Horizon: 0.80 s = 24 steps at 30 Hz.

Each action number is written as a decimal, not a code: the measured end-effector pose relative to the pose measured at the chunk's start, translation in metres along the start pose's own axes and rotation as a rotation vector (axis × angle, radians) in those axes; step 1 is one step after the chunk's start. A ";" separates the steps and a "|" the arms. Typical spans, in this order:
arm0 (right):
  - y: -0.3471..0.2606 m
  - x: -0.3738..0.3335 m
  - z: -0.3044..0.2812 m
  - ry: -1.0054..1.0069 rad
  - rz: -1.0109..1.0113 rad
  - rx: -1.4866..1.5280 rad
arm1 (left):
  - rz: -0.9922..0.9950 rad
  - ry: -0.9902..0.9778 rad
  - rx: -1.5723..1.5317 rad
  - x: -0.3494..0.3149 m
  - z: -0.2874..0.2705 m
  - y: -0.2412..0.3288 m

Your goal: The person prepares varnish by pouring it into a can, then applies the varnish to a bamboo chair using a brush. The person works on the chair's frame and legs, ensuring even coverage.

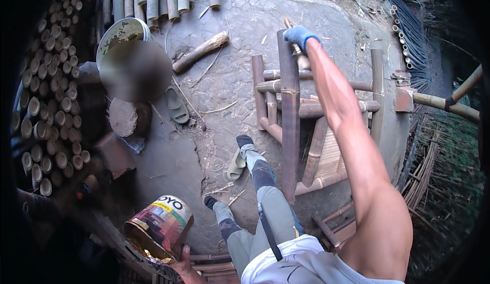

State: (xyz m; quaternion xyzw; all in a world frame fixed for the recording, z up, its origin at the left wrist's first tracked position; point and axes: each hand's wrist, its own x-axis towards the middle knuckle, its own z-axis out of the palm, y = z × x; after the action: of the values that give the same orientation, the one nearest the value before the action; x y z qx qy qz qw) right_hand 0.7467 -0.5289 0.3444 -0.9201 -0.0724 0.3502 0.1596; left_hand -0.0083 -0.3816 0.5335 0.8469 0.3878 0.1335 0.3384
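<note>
A gloved right hand [301,36] grips a brush at the top of a bamboo chair frame [291,110]. Well left of the frame, the left hand [185,269] holds a tilted paint can [159,228]

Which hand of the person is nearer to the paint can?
Left. The left hand holds the paint can from below, at the lower edge. The right hand, in a blue glove, is far up at the top of the bamboo frame.
</note>
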 end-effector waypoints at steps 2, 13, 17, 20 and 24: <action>0.033 -0.024 0.049 0.124 0.041 -0.046 | 0.142 0.076 0.133 -0.012 0.000 -0.011; 0.133 -0.355 0.263 0.433 0.160 -0.171 | 0.207 0.113 -0.200 -0.054 -0.035 -0.002; 0.204 -0.448 0.311 0.406 0.027 -0.182 | 0.152 0.095 -0.283 -0.087 -0.049 0.008; 0.270 -0.505 0.360 0.540 -0.276 -0.435 | 0.190 0.053 -0.368 -0.106 -0.047 0.005; 0.285 -0.601 0.298 -0.109 -0.122 -0.288 | 0.249 -0.006 -0.381 -0.132 -0.053 0.023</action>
State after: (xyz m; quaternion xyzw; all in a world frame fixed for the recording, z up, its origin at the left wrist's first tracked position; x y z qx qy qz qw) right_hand 0.1070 -0.8713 0.4102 -0.9071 -0.1860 0.3752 0.0428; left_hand -0.1089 -0.4658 0.5929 0.8094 0.2471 0.2426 0.4742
